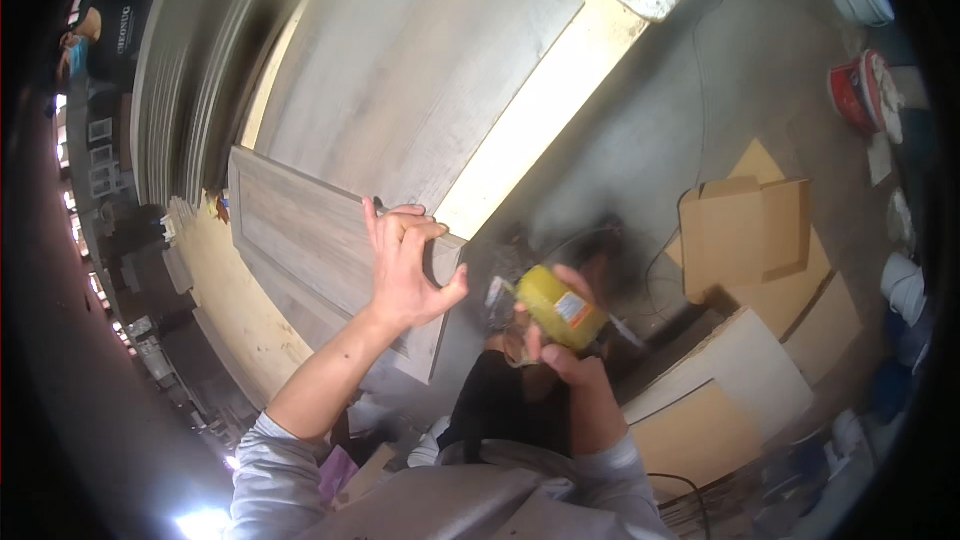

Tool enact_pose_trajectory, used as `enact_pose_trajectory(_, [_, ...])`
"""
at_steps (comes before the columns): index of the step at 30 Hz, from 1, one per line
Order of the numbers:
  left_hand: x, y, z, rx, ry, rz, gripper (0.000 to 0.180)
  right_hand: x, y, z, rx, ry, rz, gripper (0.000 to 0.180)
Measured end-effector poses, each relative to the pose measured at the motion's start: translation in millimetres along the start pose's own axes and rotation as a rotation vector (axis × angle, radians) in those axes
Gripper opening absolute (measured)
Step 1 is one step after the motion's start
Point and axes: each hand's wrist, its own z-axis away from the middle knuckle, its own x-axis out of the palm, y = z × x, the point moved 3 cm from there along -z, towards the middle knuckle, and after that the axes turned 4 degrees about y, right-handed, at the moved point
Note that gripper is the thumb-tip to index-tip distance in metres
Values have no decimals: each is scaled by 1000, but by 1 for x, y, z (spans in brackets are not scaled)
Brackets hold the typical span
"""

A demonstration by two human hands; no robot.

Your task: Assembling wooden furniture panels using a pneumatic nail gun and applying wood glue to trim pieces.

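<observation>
My right hand (582, 368) wraps the yellow tool (545, 298) right of centre, while my left hand (402, 275), half-curled, meets the wooden panel (300, 208) left of centre, which could slide if knocked.

A grey floor (640, 145), seemingly concrete, spreads at right, while a white light (203, 523) glares at lower left.

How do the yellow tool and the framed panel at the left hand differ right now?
Colour: the yellow tool is bright; the framed panel is grey-brown.
Shape and size: the tool is compact and rounded; the panel is flat and far larger.
Handling: the right hand grips the tool; the left hand is spread at the panel's edge.
Shared: each has a hand at it.
</observation>
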Motion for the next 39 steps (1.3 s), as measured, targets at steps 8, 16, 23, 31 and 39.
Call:
enact_pose_trajectory(8, [-18,5,3,-78,46,13,56,98,-181,-115,-512,-98,1235,82])
enact_pose_trajectory(16, [-46,-18,124,-762,447,-3,61,170,-167,-274,-451,-239,1970,80])
enact_pose_trajectory(23, [-50,-94,225,-1382,792,482,60,204,13,-208,-130,-622,1632,48])
enact_pose_trajectory(31, [-57,-153,241,-1435,850,516,42,148,62,-79,-61,-433,1552,41])
enact_pose_trajectory(39, [-108,-180,186,-1127,364,45,52,132,61,-24,463,-420,1334,36])
